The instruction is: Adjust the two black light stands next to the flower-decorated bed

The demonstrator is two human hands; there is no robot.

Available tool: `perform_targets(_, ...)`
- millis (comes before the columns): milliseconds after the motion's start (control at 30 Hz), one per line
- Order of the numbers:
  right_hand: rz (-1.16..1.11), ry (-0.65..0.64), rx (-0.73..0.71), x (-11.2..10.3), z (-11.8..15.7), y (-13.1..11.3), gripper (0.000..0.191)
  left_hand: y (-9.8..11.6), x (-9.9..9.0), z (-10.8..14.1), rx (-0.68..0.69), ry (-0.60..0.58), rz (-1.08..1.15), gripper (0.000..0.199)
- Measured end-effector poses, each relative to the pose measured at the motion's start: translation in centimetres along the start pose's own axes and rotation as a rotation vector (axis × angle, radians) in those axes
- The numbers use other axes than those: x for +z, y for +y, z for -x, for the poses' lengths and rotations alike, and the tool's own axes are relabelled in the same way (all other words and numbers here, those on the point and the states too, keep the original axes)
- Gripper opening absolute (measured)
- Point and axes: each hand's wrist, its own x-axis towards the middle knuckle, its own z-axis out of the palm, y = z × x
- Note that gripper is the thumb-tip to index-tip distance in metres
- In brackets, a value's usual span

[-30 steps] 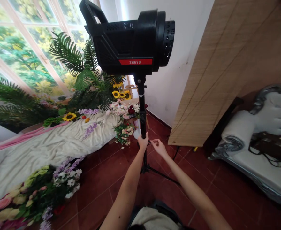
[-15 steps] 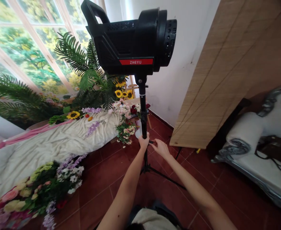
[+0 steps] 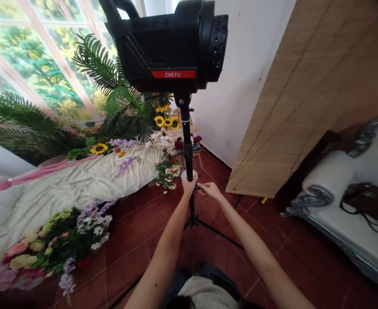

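Note:
A black studio light (image 3: 166, 51) with a red ZHEYU label sits on top of a black light stand (image 3: 185, 133); its upper edge runs out of view. My left hand (image 3: 189, 184) is wrapped round the stand's pole below the light. Just to the right of it, my right hand (image 3: 211, 190) pinches a small dark knob on the side of the pole, mostly covered by the fingertips. The stand's tripod legs (image 3: 219, 233) spread over the red tiled floor (image 3: 127, 240).
Left of the stand, a cream cloth (image 3: 89, 184) lies under artificial flowers (image 3: 53, 244) and a sunflower (image 3: 99, 148). Palm fronds (image 3: 95, 64) rise by the window. To the right hang a bamboo blind (image 3: 272, 107) and, beyond it, a silver-framed white sofa (image 3: 346, 171) holds a brown bag (image 3: 369, 201).
The light and upper pole have shifted left and slightly up in view. Both hands have shifted slightly left with the pole, and my right fingers have changed their angle at the knob.

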Motion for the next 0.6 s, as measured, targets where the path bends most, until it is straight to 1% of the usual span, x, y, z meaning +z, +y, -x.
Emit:
perform_targets(133, 0.136, 0.054, -0.096, -0.1, 0.7, -0.2, 0.045, 0.1, 0.4, 0.5, 0.009, 0.007, 0.065, 0.039)
perform_targets(200, 0.244, 0.109, -0.163, 0.0, 1.2, -0.3, 0.047, 0.3, 0.5, 1.0, 0.012, 0.018, 0.104, 0.038)
perform_targets(267, 0.356, 0.184, -0.237, 0.1, 1.8, -0.2, 0.05, 0.2, 0.3, 2.0, 0.055, 0.016, 0.126, 0.036)
perform_targets(333, 0.432, 0.251, -0.287, 0.4, 2.4, 0.0, 0.052, -0.4, -0.6, 3.8, 0.127, 0.022, 0.127, 0.034)
perform_targets(400, 0.447, 0.278, -0.311, 0.7, 2.7, 0.4, 0.053, -2.0, -2.4, 6.8, 0.175, 0.048, 0.103, 0.031)
perform_targets(467, 0.389, 0.264, -0.291, 0.9, 2.7, 0.9, 0.053, -4.7, -5.3, 11.3, 0.131, 0.064, 0.055, 0.029)
perform_targets(500, 0.344, 0.245, -0.266, 1.0, 2.7, 1.1, 0.053, -6.5, -7.0, 14.1, 0.063, 0.059, 0.034, 0.027)
perform_targets(533, 0.298, 0.229, -0.228, 1.0, 2.6, 1.4, 0.054, -8.3, -8.8, 17.1, -0.041, 0.081, 0.03, 0.026)
perform_targets(567, 0.264, 0.214, -0.188, 1.0, 2.6, 1.7, 0.055, -10.2, -10.9, 20.2, -0.173, 0.117, 0.035, 0.026)
perform_targets(600, 0.238, 0.22, -0.159, 1.0, 2.5, 2.1, 0.056, -12.0, -13.0, 23.5, -0.331, 0.188, 0.041, 0.026)
